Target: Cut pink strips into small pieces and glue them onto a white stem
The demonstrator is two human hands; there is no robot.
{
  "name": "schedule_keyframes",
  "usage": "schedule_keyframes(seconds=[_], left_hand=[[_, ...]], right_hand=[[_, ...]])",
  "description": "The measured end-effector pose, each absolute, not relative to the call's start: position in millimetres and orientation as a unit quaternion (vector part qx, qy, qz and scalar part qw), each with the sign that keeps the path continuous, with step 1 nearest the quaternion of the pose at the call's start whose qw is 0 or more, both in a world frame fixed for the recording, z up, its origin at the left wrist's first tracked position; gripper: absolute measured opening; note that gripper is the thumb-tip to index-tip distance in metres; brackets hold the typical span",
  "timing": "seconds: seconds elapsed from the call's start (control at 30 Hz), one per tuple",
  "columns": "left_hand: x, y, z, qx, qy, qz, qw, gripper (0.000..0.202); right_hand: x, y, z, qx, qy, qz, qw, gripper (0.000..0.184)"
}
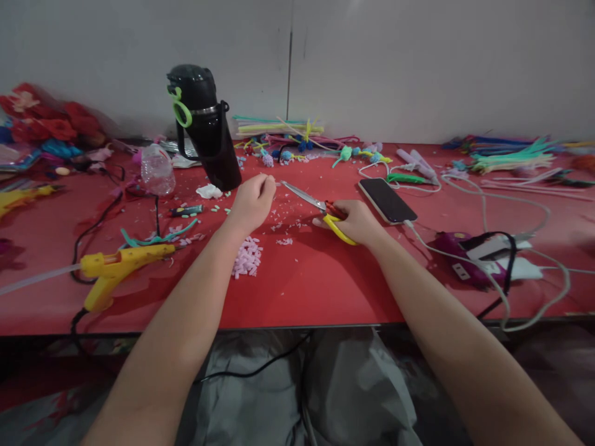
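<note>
Right grip (354,221) curled round scissors (304,195); left grip (255,201) pinching pale sliver (277,184) near blades.

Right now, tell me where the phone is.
In the head view, the phone lies right of centre on the red table, just beyond the right hand holding scissors, with a white cable plugged into the phone.

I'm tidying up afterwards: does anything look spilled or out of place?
Yes: pale scraps lie strewn across the red table near the scissors, untidy compared with the lilac pile gathered by the left forearm.
</note>
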State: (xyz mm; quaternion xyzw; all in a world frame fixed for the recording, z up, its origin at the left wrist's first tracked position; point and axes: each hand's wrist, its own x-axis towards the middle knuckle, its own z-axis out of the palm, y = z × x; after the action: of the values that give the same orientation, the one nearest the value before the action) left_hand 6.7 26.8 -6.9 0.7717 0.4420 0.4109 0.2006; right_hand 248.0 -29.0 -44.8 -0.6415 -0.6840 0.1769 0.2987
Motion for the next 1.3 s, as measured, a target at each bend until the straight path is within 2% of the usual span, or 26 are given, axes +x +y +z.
schedule_keyframes(seconds=[0.57,0.83,0.93,1.2,1.3], left_hand=[[8,27,-10,0.775,0.424,0.416,0.215,0.037],[5,30,-8,0.764,0.42,0.419,0.252,0.032],[-7,27,3,0.774,0.443,0.359,0.274,0.03],[-37,15,29,0.781,0.557,0.015,0.281,0.026],[-38,17,28,0.777,0.569,-0.026,0.267,0.031]], right_hand=[[248,-27,-44,-0.656,-0.679,0.171,0.28,0.068],[249,-27,-47,-0.652,-0.671,0.184,0.302,0.067],[249,-26,-48,-0.652,-0.673,0.172,0.305,0.067],[246,-28,-44,-0.648,-0.678,0.168,0.303,0.066],[246,-28,-43,-0.652,-0.674,0.171,0.301,0.064]])
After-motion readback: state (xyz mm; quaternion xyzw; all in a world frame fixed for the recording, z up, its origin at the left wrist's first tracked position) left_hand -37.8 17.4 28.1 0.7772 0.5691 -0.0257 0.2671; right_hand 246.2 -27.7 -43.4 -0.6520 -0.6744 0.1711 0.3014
